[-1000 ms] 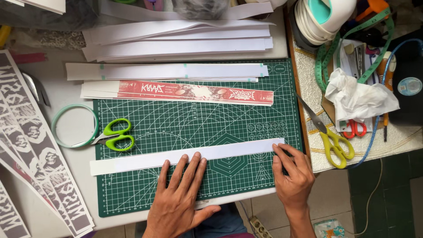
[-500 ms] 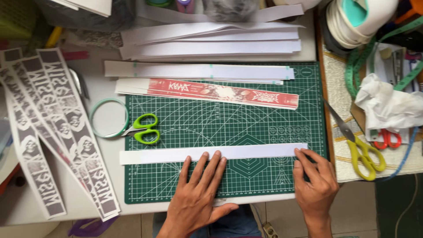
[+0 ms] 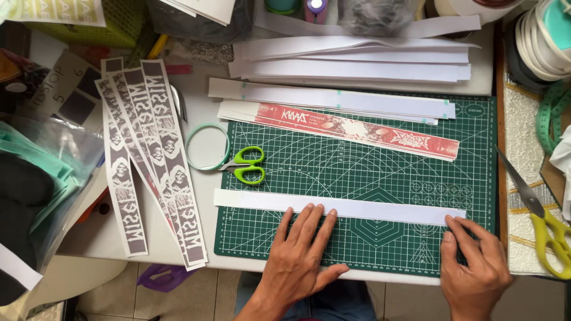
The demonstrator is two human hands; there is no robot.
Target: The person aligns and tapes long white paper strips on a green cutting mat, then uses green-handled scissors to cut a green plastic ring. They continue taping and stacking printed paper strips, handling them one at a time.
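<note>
A long white paper strip is being pressed flat across the green cutting mat, which looks like a smoothing or lining-up step. It is pinned mid-length under the outstretched fingers of the left hand, palm down and grasping nothing. Its right end is held under the fingertips of the right hand, also flat; steady, even pressure seems called for next.

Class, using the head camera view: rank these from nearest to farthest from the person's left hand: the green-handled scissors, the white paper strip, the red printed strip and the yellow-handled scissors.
1. White paper strip: under the left hand fingertips.
2. Green-handled scissors: just up-left, on the mat.
3. Red printed strip: farther up, across the mat's top.
4. Yellow-handled scissors: far right, off the mat.
</note>
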